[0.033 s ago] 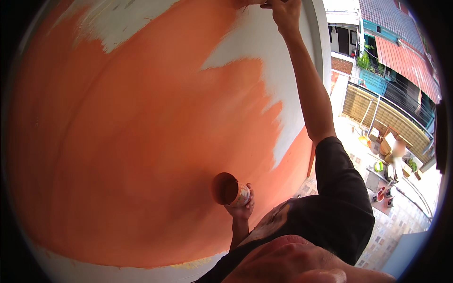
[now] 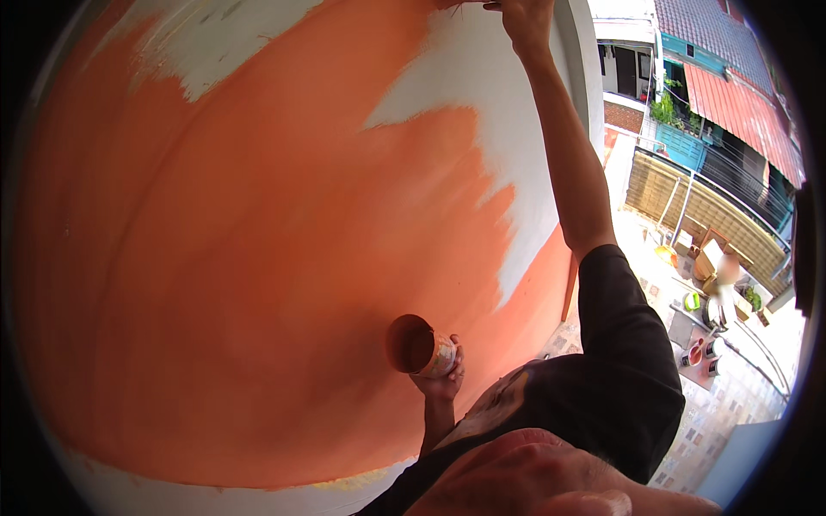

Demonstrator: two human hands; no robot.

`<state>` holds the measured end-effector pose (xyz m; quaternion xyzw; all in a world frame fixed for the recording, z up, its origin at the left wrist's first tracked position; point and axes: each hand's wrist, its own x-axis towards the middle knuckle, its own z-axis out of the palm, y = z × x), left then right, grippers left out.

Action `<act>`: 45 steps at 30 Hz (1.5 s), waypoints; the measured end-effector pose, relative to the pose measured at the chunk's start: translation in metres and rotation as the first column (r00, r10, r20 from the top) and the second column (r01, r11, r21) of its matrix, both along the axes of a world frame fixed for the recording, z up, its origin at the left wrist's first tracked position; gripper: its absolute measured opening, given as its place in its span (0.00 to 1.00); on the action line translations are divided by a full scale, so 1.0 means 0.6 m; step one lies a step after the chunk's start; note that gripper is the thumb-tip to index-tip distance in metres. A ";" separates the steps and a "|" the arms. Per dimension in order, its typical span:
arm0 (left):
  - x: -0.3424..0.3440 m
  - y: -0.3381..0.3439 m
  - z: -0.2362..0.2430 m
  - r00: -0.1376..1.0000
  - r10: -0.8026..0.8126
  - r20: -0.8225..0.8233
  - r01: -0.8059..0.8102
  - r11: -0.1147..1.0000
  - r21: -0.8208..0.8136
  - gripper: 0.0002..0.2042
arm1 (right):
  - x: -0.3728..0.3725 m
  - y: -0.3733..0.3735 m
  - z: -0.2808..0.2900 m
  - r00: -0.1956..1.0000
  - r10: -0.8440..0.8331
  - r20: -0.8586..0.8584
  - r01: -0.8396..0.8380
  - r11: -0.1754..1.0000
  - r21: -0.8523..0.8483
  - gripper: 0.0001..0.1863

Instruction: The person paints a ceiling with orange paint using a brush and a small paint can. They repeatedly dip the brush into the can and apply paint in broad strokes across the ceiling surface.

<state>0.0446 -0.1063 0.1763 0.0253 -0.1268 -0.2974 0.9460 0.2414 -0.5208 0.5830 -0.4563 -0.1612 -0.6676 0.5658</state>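
My left hand grips a round paint can from its lower side. The can is smeared with orange, its open mouth is tilted toward the wall, and its inside is dark orange-brown. Raised high at the upper edge, my right hand is closed on a paintbrush. Only a few stray bristles and a sliver of the brush show against the wall; the rest is cut off by the picture's edge. Wet-looking orange paint covers much of the wall, with ragged strokes bordering a bare whitish patch.
A pale raised border runs along the wall's right side. Beyond lies a tiled floor with several paint pails, a green container and cardboard boxes. Behind these stand a railing and houses.
My right hand and forearm have shifted slightly to the right and up, taking the brush further out of the picture. The left hand and paint can stay put.
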 end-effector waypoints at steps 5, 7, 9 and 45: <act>0.011 -0.004 -0.005 0.999 0.005 0.035 -0.005 1.000 0.007 0.38 | 0.007 -0.088 0.008 0.879 -0.430 -0.209 0.462 0.875 0.144 0.14; 0.013 -0.007 -0.007 1.000 0.005 0.025 -0.006 1.000 0.028 0.39 | 0.001 -0.068 0.011 0.844 -0.520 -0.131 0.534 0.836 0.126 0.15; 0.019 -0.013 -0.014 0.999 0.001 0.041 -0.002 0.999 0.042 0.39 | 0.001 -0.023 0.011 0.787 -0.613 0.069 0.616 0.787 -0.032 0.12; 0.026 -0.043 -0.007 0.997 0.011 -0.070 0.002 0.983 0.181 0.38 | -0.014 0.057 -0.024 0.948 -0.266 0.175 0.298 0.934 -0.197 0.08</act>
